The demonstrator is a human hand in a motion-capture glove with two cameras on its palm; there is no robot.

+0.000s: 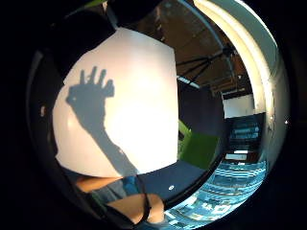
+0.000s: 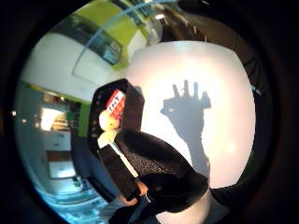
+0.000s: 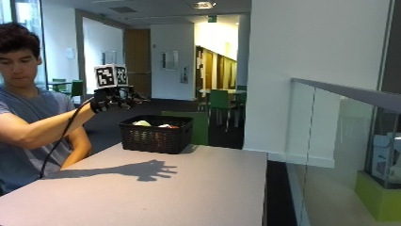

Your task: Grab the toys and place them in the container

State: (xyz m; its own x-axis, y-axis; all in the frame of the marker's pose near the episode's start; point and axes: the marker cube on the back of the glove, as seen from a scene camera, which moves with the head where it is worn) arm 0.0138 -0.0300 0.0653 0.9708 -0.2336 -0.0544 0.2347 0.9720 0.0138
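A black woven basket (image 3: pixel 153 139) stands at the far end of the table (image 3: pixel 200 193). Inside it lie toys: a pale yellowish one (image 3: pixel 143 123) and a red one (image 3: pixel 166 126). My gloved right hand (image 3: pixel 116 100) is raised in the air, above and to the left of the basket, with its fingers spread and nothing in it. The thumb side palm view shows the basket (image 2: pixel 136 105) holding a red TNT block (image 2: pixel 115 100) and a white and yellow toy (image 2: pixel 110 122). The hand's spread-finger shadow (image 3: pixel 147 170) falls on the tabletop.
No loose toys show on the table (image 1: pixel 139 86) in any view. A glass railing (image 3: pixel 338 127) runs along the table's right side. Green chairs (image 3: pixel 219 101) stand behind the basket. The person sits at the table's left corner.
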